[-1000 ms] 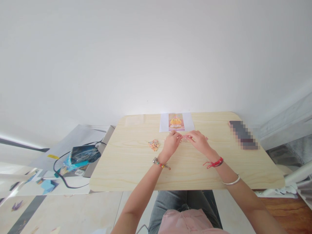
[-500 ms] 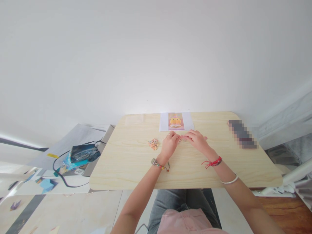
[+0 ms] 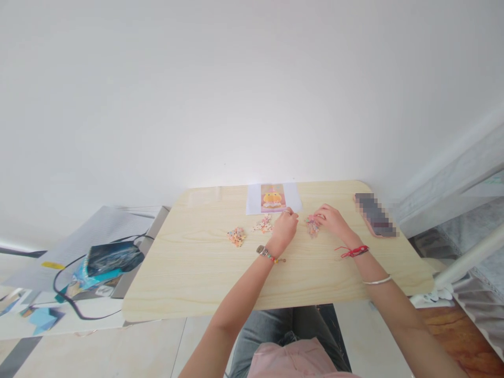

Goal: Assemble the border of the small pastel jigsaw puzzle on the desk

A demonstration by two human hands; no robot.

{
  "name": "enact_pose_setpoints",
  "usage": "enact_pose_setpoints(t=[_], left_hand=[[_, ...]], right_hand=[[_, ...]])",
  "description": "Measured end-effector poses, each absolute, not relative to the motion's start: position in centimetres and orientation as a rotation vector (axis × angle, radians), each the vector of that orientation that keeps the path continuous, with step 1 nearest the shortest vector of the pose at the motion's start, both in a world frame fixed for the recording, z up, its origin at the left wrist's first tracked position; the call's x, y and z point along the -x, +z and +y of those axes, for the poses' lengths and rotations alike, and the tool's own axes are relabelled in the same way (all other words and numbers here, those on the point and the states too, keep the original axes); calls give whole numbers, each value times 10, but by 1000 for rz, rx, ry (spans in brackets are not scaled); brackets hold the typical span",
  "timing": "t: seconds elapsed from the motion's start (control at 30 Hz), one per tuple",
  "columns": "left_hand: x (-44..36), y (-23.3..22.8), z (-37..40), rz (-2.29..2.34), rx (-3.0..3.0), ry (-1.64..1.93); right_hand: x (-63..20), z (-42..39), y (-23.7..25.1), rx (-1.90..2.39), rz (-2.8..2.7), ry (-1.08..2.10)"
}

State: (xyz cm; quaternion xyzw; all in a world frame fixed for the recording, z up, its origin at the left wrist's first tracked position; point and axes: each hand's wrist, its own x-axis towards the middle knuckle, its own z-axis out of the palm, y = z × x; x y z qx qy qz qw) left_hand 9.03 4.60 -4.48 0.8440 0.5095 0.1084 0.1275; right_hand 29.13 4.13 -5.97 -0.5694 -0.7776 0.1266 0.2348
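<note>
While the person sits at the light wooden table (image 3: 220, 283), the work in hand appears to be a small jigsaw, and it is best done with slow, gentle movements. A printed picture (image 3: 272, 198) lies at the far edge of the table, and in my judgement it is the guide for the puzzle, so it should stay uncovered and easy to see. A blurred dark object (image 3: 374, 214) lies near the right corner, well apart from the work. The left hand (image 3: 284, 230) rests on the table with the fingers curled loosely; I cannot tell if it holds a piece. The right hand (image 3: 333, 219) has its fingertips together on a small cluster of pieces (image 3: 313, 226), which lies on the table between the two hands. A second group of pieces (image 3: 263, 224) lies just left of the left hand, and a third little heap (image 3: 237, 236) is further left. To do this step well, I think the right hand should take only one piece, lift it clear of the others, and compare its colour with the picture before pressing it in place.
</note>
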Motion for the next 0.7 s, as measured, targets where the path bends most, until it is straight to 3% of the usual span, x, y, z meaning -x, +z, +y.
enact_pose_setpoints(t=[0.3, 0.7], left_hand=[[-30, -41, 27, 1671, -2391, 194], [-36, -45, 22, 1662, -2414, 204]], right_hand=[[-276, 42, -53, 1560, -2234, 332], [-208, 39, -53, 1505, -2471, 262]])
